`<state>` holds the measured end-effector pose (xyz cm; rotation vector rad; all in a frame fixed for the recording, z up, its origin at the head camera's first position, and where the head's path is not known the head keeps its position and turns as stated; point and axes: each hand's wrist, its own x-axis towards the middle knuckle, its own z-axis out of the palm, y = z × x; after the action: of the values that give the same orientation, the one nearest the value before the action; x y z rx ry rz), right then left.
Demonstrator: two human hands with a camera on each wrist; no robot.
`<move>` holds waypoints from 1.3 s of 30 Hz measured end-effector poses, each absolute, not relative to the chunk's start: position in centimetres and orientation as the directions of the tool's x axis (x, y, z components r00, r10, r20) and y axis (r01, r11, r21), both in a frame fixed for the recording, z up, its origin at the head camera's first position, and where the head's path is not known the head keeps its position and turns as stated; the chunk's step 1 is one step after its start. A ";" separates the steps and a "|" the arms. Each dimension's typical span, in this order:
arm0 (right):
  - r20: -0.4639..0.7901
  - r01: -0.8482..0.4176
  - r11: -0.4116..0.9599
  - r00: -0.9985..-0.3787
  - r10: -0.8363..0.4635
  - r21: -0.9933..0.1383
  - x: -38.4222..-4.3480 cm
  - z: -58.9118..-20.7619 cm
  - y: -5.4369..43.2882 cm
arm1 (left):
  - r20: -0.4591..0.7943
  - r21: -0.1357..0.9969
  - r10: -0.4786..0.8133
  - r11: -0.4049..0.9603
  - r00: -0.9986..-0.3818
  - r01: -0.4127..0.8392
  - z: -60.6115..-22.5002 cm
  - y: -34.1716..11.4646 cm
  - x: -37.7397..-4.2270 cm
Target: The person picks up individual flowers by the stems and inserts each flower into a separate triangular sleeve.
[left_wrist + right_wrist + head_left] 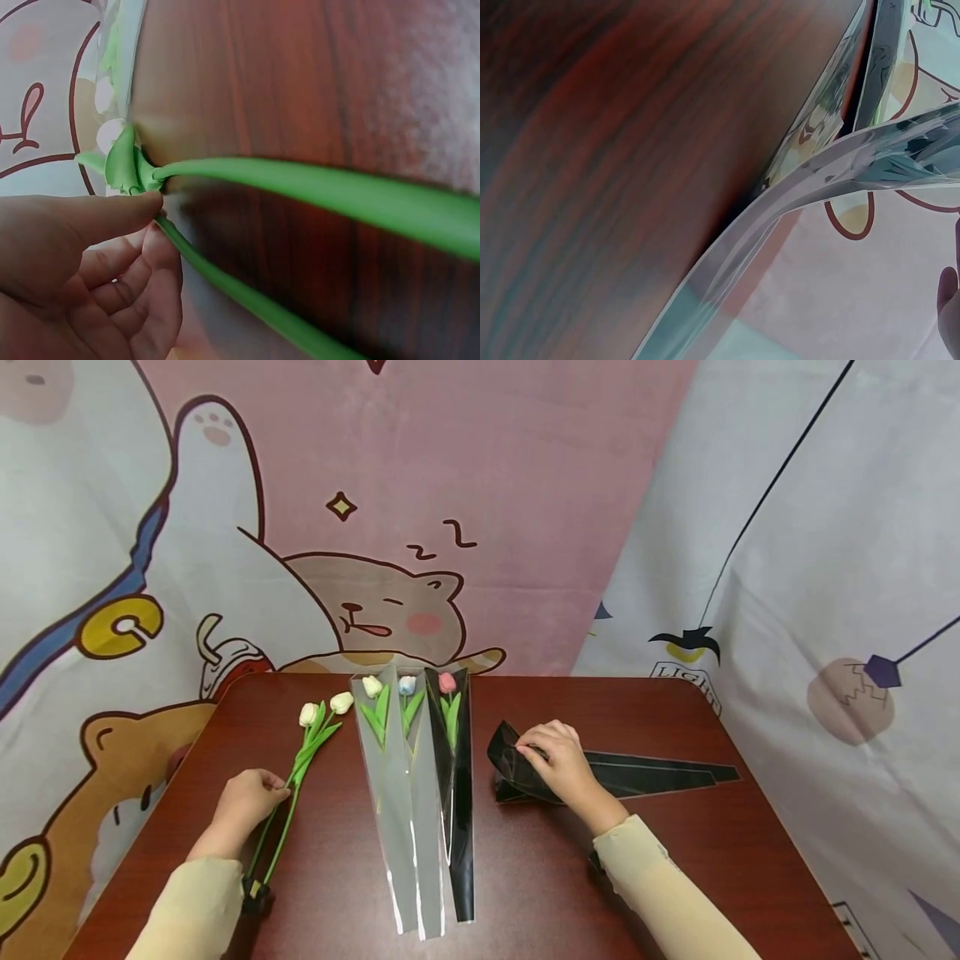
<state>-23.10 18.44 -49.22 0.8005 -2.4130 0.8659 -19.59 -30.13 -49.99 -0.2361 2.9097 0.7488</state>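
Observation:
Two artificial white tulips [308, 715] with green leaves lie on the left of the table. My left hand [251, 797] pinches one of their stems between thumb and fingertips, just below the leaves. The left wrist view shows that pinch close up, with the other green stem [300, 180] running past above the thumb. On the right, my right hand [561, 762] pinches the open end of a black flower sleeve [652, 773] that lies sideways, its narrow end pointing right. Clear film [727, 240] of the sleeve fills the right wrist view, where only a fingertip shows at the edge.
Between the hands, three sleeves with single tulips lie side by side: a white tulip [371, 686] and a blue tulip [407, 685] in grey sleeves, and a pink tulip [447, 682] in a black one. A printed cartoon cloth [525, 485] hangs behind the brown table [330, 860].

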 end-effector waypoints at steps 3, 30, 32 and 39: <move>0.581 -0.651 0.632 -0.728 -0.364 -0.420 -23.0 -49.3 18.5 | -0.133 0.476 -0.119 0.863 -0.984 -0.169 -49.9 -29.9 -19.6; 0.629 -0.647 0.656 -0.707 -0.323 -0.389 -23.4 -49.4 17.8 | 0.429 0.771 -0.454 0.634 -0.781 0.055 -45.3 -22.8 -19.7; 0.640 -0.651 0.653 -0.700 -0.317 -0.388 -23.4 -49.4 17.8 | 0.435 0.811 -0.471 0.575 -0.767 0.106 -45.4 -21.8 -19.7; 0.630 -0.639 0.658 -0.712 -0.310 -0.399 -23.3 -49.6 17.8 | 0.356 0.926 -0.480 0.295 -0.802 0.234 -45.2 -18.2 -19.2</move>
<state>-23.32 17.77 -49.64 0.7358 -2.3552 0.8415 -19.24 -18.24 -45.16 -0.3256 2.9400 2.3198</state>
